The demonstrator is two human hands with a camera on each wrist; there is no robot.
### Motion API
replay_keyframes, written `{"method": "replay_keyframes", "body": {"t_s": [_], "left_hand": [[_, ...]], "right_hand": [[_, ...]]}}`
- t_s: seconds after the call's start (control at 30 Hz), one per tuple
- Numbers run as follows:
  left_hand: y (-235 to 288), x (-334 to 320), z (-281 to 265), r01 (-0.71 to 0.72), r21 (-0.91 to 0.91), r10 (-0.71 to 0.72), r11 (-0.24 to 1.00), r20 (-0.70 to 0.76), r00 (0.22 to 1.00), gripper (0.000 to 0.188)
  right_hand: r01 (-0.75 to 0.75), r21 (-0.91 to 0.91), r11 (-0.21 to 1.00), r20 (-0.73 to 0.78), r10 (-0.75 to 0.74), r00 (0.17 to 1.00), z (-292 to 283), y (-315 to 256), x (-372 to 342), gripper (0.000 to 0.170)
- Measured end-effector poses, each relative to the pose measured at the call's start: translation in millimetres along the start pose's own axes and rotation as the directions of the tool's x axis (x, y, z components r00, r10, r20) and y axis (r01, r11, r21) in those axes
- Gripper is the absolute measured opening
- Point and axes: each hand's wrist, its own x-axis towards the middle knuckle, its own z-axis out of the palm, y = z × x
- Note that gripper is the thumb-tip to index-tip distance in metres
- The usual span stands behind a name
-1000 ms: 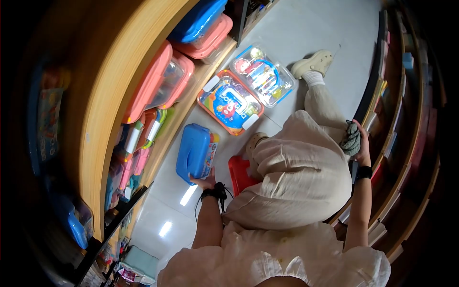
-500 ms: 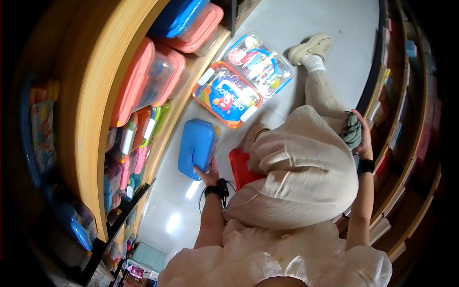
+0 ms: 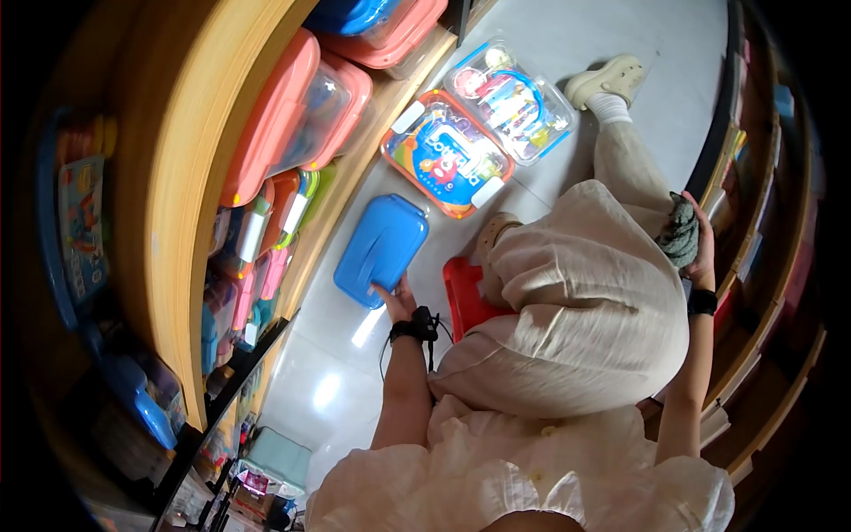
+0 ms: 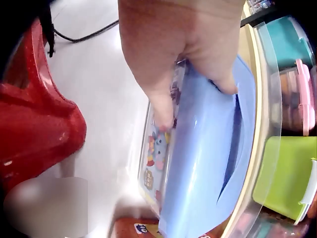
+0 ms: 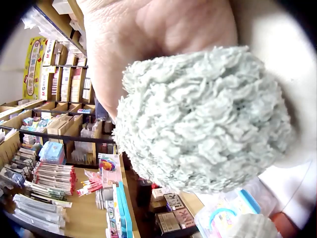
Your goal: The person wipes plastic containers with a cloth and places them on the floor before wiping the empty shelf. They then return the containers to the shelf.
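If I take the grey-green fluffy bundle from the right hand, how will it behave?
The fluffy bundle should feel soft and give easily, as its surface is all loose tufts. Those tufts probably make it not slippery in the right hand. Its rounded shape might roll a little if pushed.

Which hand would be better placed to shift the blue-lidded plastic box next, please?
Probably the left hand: its thumb and fingers grip the box. The right hand is on the far side of the knees, holding a grey-green, rough-textured fabric bundle.
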Motion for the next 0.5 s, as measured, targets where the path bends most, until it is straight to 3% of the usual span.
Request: {"method": "replay_keyframes", "body": {"t_s": [0.13, 0.2, 0.23, 0.3, 0.4, 0.43, 0.47, 0.5], "left_hand": [[-4, 17, 35, -0.049, 0.036, 0.051, 0.998, -0.065, 0.997, 0.074], [-5, 39, 45, 0.013, -0.178, -0.029, 0.984, -0.091, 0.995, 0.071], [-7, 46, 51, 0.011, -0.179, -0.028, 0.984, -0.095, 0.995, 0.071], [-11, 57, 64, -0.079, 0.031, 0.079, 0.996, 0.008, 0.997, 0.073], [-16, 59, 72, -0.106, 0.039, 0.107, 0.994, -0.005, 0.994, 0.081], [-18, 58, 75, -0.079, 0.088, 0.078, 0.993, 0.013, 0.997, 0.092], [-13, 54, 86, -0.080, 0.084, 0.079, 0.993, 0.019, 0.997, 0.092], [-4, 49, 94, 0.178, 0.088, -0.163, 0.980, -0.159, 0.974, 0.095]], "right_hand": [[-0.003, 0.003, 1.000, 0.019, 0.003, 1.000, -6, -1, 4, 0.036], [-0.011, -0.009, 1.000, 0.012, 0.012, 1.000, -5, -3, 5, 0.035], [-0.014, 0.003, 1.000, 0.007, 0.014, 1.000, -2, -3, 4, 0.035], [-0.014, 0.011, 1.000, 0.006, 0.014, 1.000, 5, -4, 1, 0.035], [-0.010, 0.023, 1.000, -0.009, 0.010, 1.000, 9, -5, 1, 0.035], [-0.007, 0.027, 1.000, -0.021, 0.007, 1.000, 10, -6, 2, 0.035], [0.000, 0.029, 1.000, -0.018, 0.001, 1.000, 12, -7, 2, 0.035], [0.012, 0.019, 1.000, 0.009, -0.013, 1.000, 16, -9, 1, 0.035]]}}
